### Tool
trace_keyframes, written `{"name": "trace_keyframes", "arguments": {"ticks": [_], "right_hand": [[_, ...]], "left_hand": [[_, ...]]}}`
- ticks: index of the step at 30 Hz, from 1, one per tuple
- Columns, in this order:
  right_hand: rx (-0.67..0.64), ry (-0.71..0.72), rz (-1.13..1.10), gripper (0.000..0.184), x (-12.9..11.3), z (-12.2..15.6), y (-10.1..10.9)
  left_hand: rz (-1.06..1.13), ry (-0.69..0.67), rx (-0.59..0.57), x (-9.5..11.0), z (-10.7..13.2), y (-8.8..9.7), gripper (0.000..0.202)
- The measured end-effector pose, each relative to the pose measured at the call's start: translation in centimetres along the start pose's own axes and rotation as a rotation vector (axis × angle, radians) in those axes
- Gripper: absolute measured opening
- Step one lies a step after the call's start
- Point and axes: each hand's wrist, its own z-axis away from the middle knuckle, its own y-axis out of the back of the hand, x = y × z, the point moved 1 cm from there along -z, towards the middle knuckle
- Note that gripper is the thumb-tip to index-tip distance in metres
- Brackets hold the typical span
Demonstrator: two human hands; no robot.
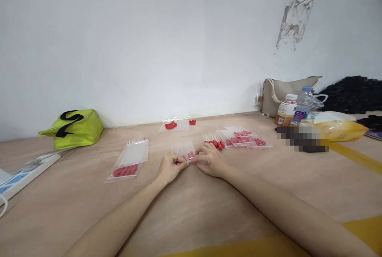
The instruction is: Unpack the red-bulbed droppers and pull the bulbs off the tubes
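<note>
My left hand (170,168) pinches the near edge of a small clear zip bag (185,147) with its fingertips. On the same edge, to the right, the fingers of my right hand (212,161) are closed. Inside the bag lie several thin pale sticks with red ends (188,155), the red ends towards me. Just beyond my right hand is a loose bunch of red-ended sticks (219,144). Filled clear bags (243,141) overlap to the right of that bunch. Left of my left hand lie more clear bags (135,152), with red ends (125,170) showing in the nearest one.
More red pieces and pale sticks lie on plastic (176,125) near the wall. A yellow-green bag (79,129) and a power strip (26,177) are at left. Bottles (303,104), a beige bag (271,102) and a tissue pack (343,126) stand at right.
</note>
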Motion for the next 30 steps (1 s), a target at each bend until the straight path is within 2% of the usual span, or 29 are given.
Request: {"name": "trace_keyframes", "arguments": {"ticks": [5, 10, 15, 17, 20, 23, 27, 30], "right_hand": [[0.018, 0.047, 0.011, 0.022, 0.1, 0.0, -0.1], [-0.003, 0.007, 0.098, 0.017, 0.2, -0.1, -0.2], [-0.035, 0.030, 0.109, 0.017, 0.2, -0.4, -0.5], [-0.037, 0.031, 0.093, 0.017, 0.1, -0.5, -0.5], [-0.032, 0.004, 0.090, 0.017, 0.0, -0.5, -0.4], [-0.034, -0.015, 0.046, 0.017, -0.1, -0.5, -0.4], [-0.073, -0.016, -0.093, 0.019, -0.4, -0.5, -0.8], [-0.118, -0.009, -0.121, 0.019, -0.6, -0.5, -0.9]], "left_hand": [[0.062, 0.076, -0.006, -0.3, -0.1, -0.3, 0.019], [0.042, 0.078, 0.022, -0.2, -0.1, -0.6, 0.018], [0.002, 0.068, 0.066, -0.1, 0.1, -1.2, 0.022], [-0.013, 0.038, 0.068, 0.2, 0.2, -1.2, 0.021], [-0.067, -0.106, 0.032, 1.0, 0.3, -0.9, 0.013], [-0.100, -0.220, -0.003, 1.5, 0.4, -0.8, 0.013], [-0.061, -0.215, -0.009, 1.4, 0.5, -1.1, 0.015], [-0.084, -0.194, 0.036, 1.1, 0.4, -1.1, 0.014]]}}
